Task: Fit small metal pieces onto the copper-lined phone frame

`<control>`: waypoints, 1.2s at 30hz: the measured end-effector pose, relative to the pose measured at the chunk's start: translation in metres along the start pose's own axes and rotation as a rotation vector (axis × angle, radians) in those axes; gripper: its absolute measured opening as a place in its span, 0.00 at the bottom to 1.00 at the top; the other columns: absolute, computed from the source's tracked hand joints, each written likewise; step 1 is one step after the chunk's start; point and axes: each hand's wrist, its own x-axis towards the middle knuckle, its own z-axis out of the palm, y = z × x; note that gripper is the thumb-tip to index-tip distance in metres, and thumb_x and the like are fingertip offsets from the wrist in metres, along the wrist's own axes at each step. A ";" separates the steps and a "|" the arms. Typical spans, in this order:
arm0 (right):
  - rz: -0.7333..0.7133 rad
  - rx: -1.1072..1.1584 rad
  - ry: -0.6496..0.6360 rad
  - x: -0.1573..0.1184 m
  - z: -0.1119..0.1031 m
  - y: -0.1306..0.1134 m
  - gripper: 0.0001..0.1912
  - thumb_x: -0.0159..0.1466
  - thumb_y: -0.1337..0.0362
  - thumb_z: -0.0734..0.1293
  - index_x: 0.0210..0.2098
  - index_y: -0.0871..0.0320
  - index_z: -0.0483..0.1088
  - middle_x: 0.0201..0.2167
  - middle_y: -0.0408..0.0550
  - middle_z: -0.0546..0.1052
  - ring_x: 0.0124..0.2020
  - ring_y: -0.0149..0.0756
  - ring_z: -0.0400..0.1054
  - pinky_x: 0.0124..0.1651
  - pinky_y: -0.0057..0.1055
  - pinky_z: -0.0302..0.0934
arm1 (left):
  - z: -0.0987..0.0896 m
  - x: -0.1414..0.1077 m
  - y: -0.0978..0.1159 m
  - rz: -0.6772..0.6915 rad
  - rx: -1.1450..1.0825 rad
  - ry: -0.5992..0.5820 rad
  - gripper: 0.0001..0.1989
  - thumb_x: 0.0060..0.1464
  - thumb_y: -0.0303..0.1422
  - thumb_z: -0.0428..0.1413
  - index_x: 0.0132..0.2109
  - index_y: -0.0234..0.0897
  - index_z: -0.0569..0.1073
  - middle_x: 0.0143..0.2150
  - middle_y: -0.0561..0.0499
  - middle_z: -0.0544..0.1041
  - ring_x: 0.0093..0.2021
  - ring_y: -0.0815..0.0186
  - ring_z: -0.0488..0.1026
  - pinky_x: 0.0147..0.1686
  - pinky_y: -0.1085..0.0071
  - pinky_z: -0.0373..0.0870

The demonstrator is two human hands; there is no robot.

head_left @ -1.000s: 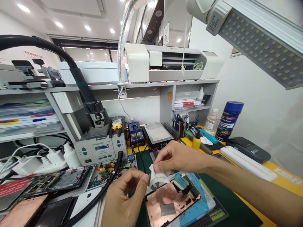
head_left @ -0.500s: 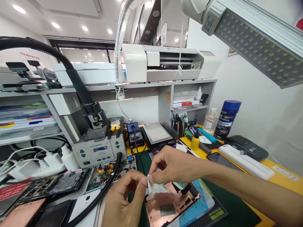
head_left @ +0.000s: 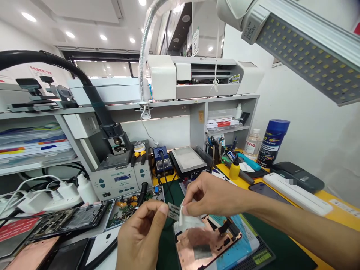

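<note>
My left hand (head_left: 144, 232) pinches a thin, flat metal pry card (head_left: 173, 211) with dark print, between thumb and forefinger. A crumpled white wipe (head_left: 191, 222) hangs from the closed fingers of my right hand (head_left: 204, 197), beside the card's right end. Below both hands lies an opened phone frame (head_left: 189, 242) with a copper-coloured inside, a grey patch and a dark flex cable (head_left: 225, 226) at its upper right. It rests on a blue-and-white flat piece (head_left: 236, 251).
A hot-air station (head_left: 120, 182) and a tray of small circuit parts (head_left: 123, 208) stand left. Opened phones (head_left: 64, 225) lie at far left. Behind are a heating plate (head_left: 188, 159) and a soldering station (head_left: 161, 161). A yellow bottle (head_left: 234, 170) and a spray can (head_left: 272, 142) stand right.
My left hand has moved left, away from my right hand, and the pry card now shows outside the wipe. The view has shifted slightly.
</note>
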 end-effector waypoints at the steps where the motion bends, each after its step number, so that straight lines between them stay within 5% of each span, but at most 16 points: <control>1: -0.004 -0.020 -0.004 0.000 -0.003 -0.001 0.08 0.57 0.64 0.71 0.32 0.63 0.80 0.23 0.42 0.73 0.24 0.26 0.59 0.24 0.22 0.52 | 0.001 -0.001 0.001 -0.004 -0.009 0.006 0.14 0.48 0.45 0.64 0.28 0.39 0.77 0.23 0.54 0.71 0.26 0.69 0.63 0.29 0.76 0.63; 7: 0.002 -0.073 -0.087 0.002 -0.017 -0.005 0.15 0.58 0.56 0.72 0.36 0.62 0.81 0.25 0.43 0.73 0.25 0.27 0.58 0.25 0.24 0.51 | 0.005 -0.004 0.004 -0.025 -0.010 -0.031 0.14 0.48 0.45 0.64 0.28 0.39 0.77 0.23 0.55 0.71 0.26 0.69 0.63 0.29 0.76 0.63; 14: -0.076 -0.090 -0.095 0.011 -0.002 -0.007 0.15 0.58 0.57 0.72 0.34 0.64 0.81 0.23 0.41 0.70 0.24 0.26 0.57 0.22 0.23 0.49 | 0.003 -0.003 -0.006 0.003 0.014 -0.152 0.14 0.52 0.44 0.61 0.29 0.39 0.76 0.28 0.53 0.75 0.32 0.66 0.67 0.31 0.75 0.63; 19: -0.079 -0.088 -0.026 0.009 0.008 -0.008 0.08 0.57 0.64 0.70 0.30 0.64 0.79 0.22 0.39 0.72 0.23 0.24 0.58 0.22 0.20 0.50 | 0.005 -0.008 -0.006 0.017 -0.001 -0.107 0.13 0.53 0.44 0.61 0.30 0.39 0.74 0.27 0.55 0.71 0.28 0.68 0.66 0.30 0.76 0.62; 28: -0.048 -0.045 0.016 0.005 0.013 -0.011 0.11 0.58 0.61 0.70 0.29 0.64 0.78 0.21 0.40 0.70 0.23 0.25 0.56 0.22 0.21 0.49 | 0.010 -0.012 -0.002 0.041 -0.045 0.003 0.13 0.52 0.42 0.62 0.28 0.38 0.74 0.26 0.54 0.71 0.27 0.68 0.65 0.28 0.76 0.63; 36: -0.028 -0.095 0.055 -0.004 0.005 0.004 0.07 0.57 0.65 0.69 0.30 0.62 0.80 0.26 0.44 0.75 0.25 0.27 0.58 0.25 0.24 0.50 | -0.015 0.010 -0.014 -0.023 -0.153 0.159 0.18 0.44 0.47 0.67 0.33 0.36 0.78 0.28 0.53 0.73 0.28 0.68 0.66 0.27 0.77 0.65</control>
